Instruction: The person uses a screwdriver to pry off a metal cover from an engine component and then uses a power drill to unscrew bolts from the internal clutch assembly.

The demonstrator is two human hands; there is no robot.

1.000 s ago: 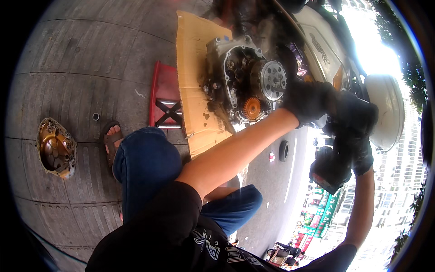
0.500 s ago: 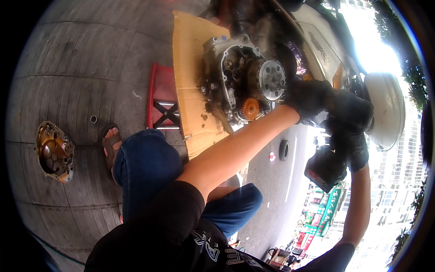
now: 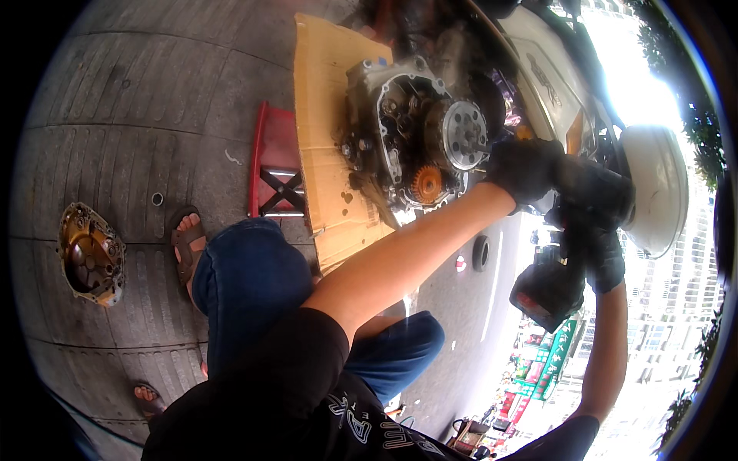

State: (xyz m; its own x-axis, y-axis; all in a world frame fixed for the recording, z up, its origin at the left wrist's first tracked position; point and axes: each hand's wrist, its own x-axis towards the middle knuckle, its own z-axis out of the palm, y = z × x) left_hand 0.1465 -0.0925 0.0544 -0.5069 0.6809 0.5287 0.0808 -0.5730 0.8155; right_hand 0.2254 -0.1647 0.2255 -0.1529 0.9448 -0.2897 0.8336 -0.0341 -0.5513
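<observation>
My right hand (image 3: 603,257), in a black glove, is wrapped round the grip of a black cordless impact wrench (image 3: 596,190), its battery pack hanging below the hand. In front of the tool's nose, my left hand (image 3: 526,170), also black-gloved, is closed; what lies in its fingers is hidden. Just left of it sits an opened engine (image 3: 393,142) with a round silver clutch (image 3: 464,135) bearing several holes. An orange-brown gear (image 3: 427,184) shows below the clutch.
Oil-stained cardboard (image 3: 323,100) lies under the engine, beside a red stand (image 3: 275,157). On the paving at left are an engine cover (image 3: 92,253) and a small metal ring (image 3: 157,200). A white scooter body (image 3: 550,73) is at upper right; a tyre (image 3: 481,253) lies on the road.
The view has shifted slightly. The impact wrench's battery end has swung a little left and down. A sandalled foot now shows at lower left. Both hands stay about where they were.
</observation>
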